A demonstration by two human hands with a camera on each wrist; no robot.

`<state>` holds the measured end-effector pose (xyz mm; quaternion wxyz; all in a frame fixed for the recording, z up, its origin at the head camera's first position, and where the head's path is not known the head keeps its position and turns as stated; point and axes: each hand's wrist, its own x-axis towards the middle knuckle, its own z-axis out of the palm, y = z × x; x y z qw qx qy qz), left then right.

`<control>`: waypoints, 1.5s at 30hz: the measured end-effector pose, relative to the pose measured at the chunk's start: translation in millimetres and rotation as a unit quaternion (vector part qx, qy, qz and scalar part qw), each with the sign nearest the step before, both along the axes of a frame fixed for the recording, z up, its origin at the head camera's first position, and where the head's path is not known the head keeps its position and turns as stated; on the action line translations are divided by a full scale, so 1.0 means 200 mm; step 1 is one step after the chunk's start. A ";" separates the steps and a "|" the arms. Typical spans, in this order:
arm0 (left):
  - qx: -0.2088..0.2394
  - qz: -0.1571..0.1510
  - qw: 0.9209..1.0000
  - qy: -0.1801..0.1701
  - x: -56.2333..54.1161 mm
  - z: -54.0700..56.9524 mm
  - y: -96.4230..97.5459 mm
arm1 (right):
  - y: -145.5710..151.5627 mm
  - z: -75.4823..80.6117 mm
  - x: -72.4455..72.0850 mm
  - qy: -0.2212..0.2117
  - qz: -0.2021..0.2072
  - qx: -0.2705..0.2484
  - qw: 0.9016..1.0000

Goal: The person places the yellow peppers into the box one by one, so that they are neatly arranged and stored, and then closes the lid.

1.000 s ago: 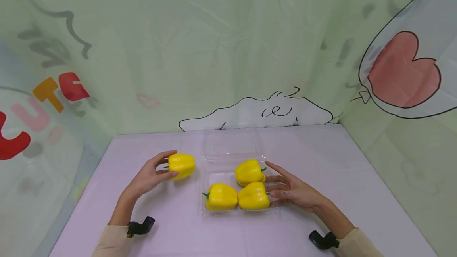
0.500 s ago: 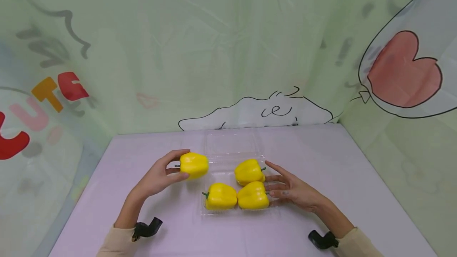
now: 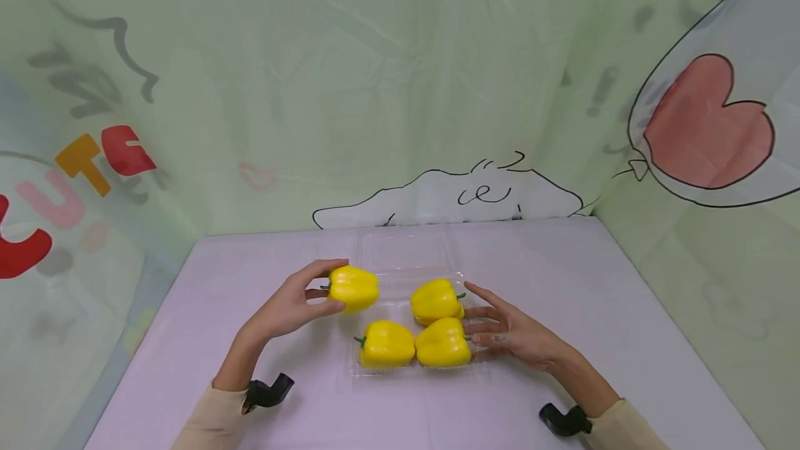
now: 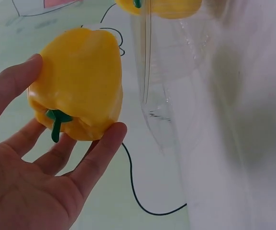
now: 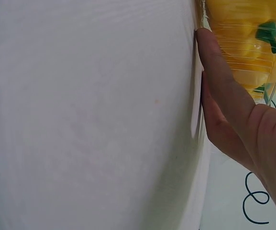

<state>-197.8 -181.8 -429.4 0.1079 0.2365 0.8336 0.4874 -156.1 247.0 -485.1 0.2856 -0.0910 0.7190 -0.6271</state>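
A yellow bell pepper [image 3: 353, 289] with a green stem is held in the fingertips of my left hand [image 3: 290, 305], raised over the left rear part of a clear plastic clamshell box [image 3: 378, 311]. In the left wrist view, thumb and fingers grip this pepper [image 4: 80, 79] around its stem end. Three more yellow peppers lie in the box: one front left [image 3: 386, 344], one front right [image 3: 444, 343], one rear right [image 3: 435, 301]. My right hand [image 3: 521, 335], fingers extended, rests against the box's right side. The right wrist view shows its fingers [image 5: 224, 72] along the clear wall.
The box's hinged lid [image 3: 406, 252] lies folded back behind it. A pale lilac cloth covers the table [image 3: 531, 248]. Printed green curtains [image 3: 400, 89] stand behind and at both sides. A black wrist mount [image 3: 269, 392] sits at each sleeve.
My left hand has carried its pepper rightward, from left of the box to over its left rear part. The right hand and the other peppers have stayed in place.
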 end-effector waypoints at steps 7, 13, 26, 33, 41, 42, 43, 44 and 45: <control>0.009 -0.022 1.000 -0.002 -0.03 -0.02 0.08 | 0.00 0.00 0.00 -0.002 -0.006 0.000 1.000; 0.007 -0.034 0.999 0.003 -0.03 -0.04 0.14 | -0.01 0.00 0.00 -0.001 -0.005 0.006 1.000; -0.019 -0.057 0.998 0.006 -0.04 -0.07 0.24 | -0.01 0.00 0.00 0.005 -0.003 0.015 1.000; -0.049 -0.041 0.998 0.024 -0.03 -0.09 0.27 | 0.00 0.00 0.00 0.004 0.000 0.014 1.000; -0.079 -0.035 0.995 0.040 -0.03 -0.09 0.28 | -0.01 0.01 0.00 0.008 0.003 0.018 1.000; -0.081 -0.036 0.995 0.042 -0.03 -0.10 0.28 | -0.01 0.01 0.00 0.008 0.003 0.018 1.000; -0.083 -0.036 0.995 0.043 -0.03 -0.10 0.29 | -0.01 0.01 0.00 0.008 0.003 0.019 1.000; -0.084 -0.035 0.995 0.043 -0.02 -0.10 0.29 | -0.01 0.01 0.00 0.008 0.002 0.019 1.000; -0.084 -0.034 0.995 0.043 -0.02 -0.10 0.29 | -0.01 0.01 0.00 0.008 0.002 0.020 1.000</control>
